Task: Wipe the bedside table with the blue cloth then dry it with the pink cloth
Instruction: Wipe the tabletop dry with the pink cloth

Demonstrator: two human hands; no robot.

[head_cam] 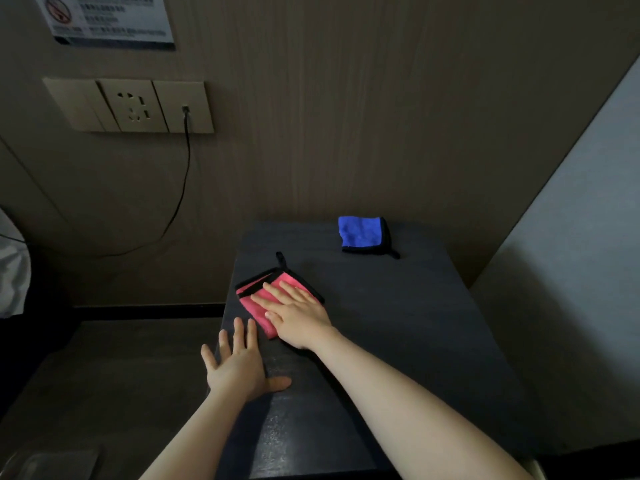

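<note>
A dark bedside table (398,323) fills the middle. The right hand (298,317), fingers straight, presses flat on the pink cloth (256,299) at its 9 o'clock edge. The left hand (239,368) lies spread flat at 7 o'clock, possibly overhanging. The blue cloth (362,235) sits folded at 12 o'clock.

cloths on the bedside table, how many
2. The pink cloth lies near the table's left edge under the flat right hand; the blue cloth lies folded at the back by the wall. None seem hidden.
</note>
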